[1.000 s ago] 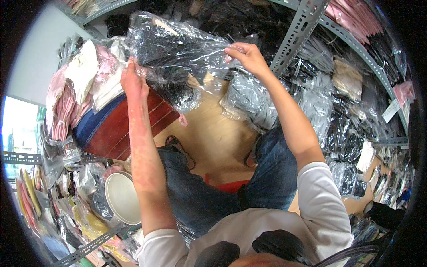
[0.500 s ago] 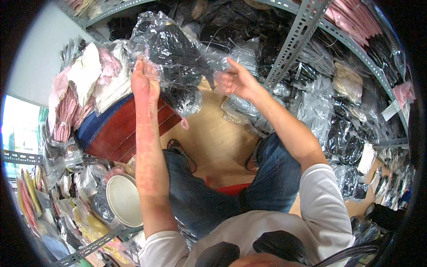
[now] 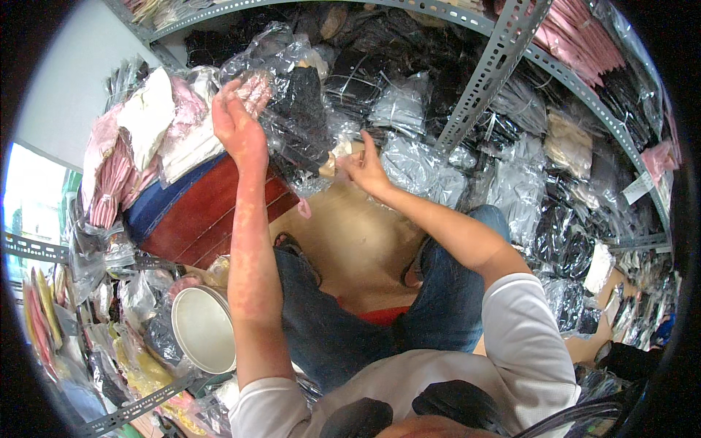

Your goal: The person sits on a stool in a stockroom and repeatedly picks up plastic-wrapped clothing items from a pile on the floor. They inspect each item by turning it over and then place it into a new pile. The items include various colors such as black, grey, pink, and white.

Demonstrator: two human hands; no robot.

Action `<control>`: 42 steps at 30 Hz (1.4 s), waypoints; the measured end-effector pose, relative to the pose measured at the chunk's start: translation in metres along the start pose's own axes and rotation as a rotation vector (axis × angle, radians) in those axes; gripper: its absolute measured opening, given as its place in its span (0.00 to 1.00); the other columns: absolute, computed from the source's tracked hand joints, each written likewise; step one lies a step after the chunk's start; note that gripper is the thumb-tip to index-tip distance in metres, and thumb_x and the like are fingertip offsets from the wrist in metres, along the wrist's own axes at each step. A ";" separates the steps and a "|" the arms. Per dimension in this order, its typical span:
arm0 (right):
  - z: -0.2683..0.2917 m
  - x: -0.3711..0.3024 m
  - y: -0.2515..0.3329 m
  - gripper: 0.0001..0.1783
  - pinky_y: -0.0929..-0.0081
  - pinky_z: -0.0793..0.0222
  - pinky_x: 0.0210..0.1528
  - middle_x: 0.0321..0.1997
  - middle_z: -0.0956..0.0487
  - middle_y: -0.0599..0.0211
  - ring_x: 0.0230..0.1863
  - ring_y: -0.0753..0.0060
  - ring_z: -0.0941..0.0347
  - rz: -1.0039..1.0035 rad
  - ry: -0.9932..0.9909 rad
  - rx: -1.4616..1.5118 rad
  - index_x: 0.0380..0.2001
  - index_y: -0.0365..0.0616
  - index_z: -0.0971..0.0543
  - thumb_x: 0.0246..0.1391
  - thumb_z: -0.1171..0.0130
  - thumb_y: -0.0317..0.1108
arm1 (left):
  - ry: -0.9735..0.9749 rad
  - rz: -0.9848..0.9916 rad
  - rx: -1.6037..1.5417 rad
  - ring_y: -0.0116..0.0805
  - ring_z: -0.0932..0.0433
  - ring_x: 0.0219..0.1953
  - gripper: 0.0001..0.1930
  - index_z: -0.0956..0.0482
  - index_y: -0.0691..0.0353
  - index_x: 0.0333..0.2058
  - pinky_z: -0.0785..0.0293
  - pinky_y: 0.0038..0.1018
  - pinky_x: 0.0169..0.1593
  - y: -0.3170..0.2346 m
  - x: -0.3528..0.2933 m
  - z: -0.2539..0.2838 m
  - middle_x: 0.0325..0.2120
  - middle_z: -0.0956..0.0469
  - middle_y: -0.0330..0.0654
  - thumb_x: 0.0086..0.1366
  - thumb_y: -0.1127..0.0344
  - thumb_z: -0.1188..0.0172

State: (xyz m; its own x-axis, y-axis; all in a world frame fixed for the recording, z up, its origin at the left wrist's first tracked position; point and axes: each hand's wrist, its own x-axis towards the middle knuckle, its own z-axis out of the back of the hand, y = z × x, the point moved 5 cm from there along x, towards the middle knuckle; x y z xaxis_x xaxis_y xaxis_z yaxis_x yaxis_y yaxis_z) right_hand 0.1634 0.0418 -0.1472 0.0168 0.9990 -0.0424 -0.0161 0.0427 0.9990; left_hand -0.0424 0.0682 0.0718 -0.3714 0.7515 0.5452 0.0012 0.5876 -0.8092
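A black folded garment in a clear plastic bag [image 3: 298, 109] lies over the pile in front of me. My left hand [image 3: 242, 128] is raised at its left edge, palm turned inward. Its fingers are stretched out, and shiny clear film lies against them. To the right of the bag, close to its lower corner, is my right hand [image 3: 365, 168]. One finger there points up and the others bend toward the bag, apart from one another. Whether its fingertips touch the film I cannot tell.
White and pink garments [image 3: 146, 117] are heaped at the left, above a red and blue panel [image 3: 204, 212]. A perforated metal post [image 3: 482, 80] rises at the right, with bagged grey bundles [image 3: 409, 160] beside it. A pale round tub [image 3: 203, 328] stands by my left forearm.
The bagged black garment has lowered and spread between my hands. My right hand has moved down and slightly left; my left fingers have spread upward along the film.
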 end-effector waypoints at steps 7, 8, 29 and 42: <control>0.015 0.018 0.067 0.56 0.61 0.36 0.63 0.63 0.35 0.46 0.60 0.58 0.32 0.274 -0.006 -0.102 0.72 0.42 0.57 0.51 0.30 0.38 | 0.314 0.335 -0.255 0.48 0.23 0.51 0.20 0.36 0.70 0.58 0.25 0.41 0.57 0.005 -0.002 0.003 0.51 0.26 0.59 0.74 0.63 0.54; 0.019 0.024 0.080 0.56 0.60 0.38 0.66 0.66 0.37 0.45 0.64 0.56 0.34 0.323 0.041 -0.066 0.72 0.43 0.56 0.50 0.29 0.38 | 0.345 0.375 -0.263 0.50 0.23 0.52 0.22 0.39 0.71 0.60 0.25 0.41 0.57 0.008 -0.003 0.003 0.51 0.26 0.60 0.74 0.63 0.54; 0.093 0.023 0.156 0.12 0.86 0.36 0.29 0.32 0.21 0.78 0.27 0.88 0.32 0.267 0.133 0.194 0.40 0.44 0.19 0.65 0.43 0.41 | 0.545 0.526 -0.134 0.42 0.20 0.48 0.24 0.36 0.66 0.61 0.21 0.32 0.50 0.023 -0.017 -0.020 0.48 0.22 0.55 0.72 0.62 0.47; 0.092 0.014 0.161 0.14 0.84 0.37 0.34 0.29 0.24 0.78 0.30 0.87 0.34 0.259 0.102 0.113 0.39 0.43 0.17 0.65 0.44 0.42 | 0.510 0.511 0.095 0.29 0.20 0.40 0.28 0.29 0.72 0.54 0.25 0.24 0.46 0.048 -0.036 -0.021 0.37 0.19 0.42 0.56 0.70 0.29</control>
State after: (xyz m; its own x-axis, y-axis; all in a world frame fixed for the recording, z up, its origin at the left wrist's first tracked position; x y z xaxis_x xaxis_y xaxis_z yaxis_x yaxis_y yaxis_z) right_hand 0.2533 0.0607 0.0146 -0.0736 0.9731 0.2184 0.1046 -0.2103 0.9720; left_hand -0.0091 0.0757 0.0175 0.1329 0.9851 0.1092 -0.0305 0.1142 -0.9930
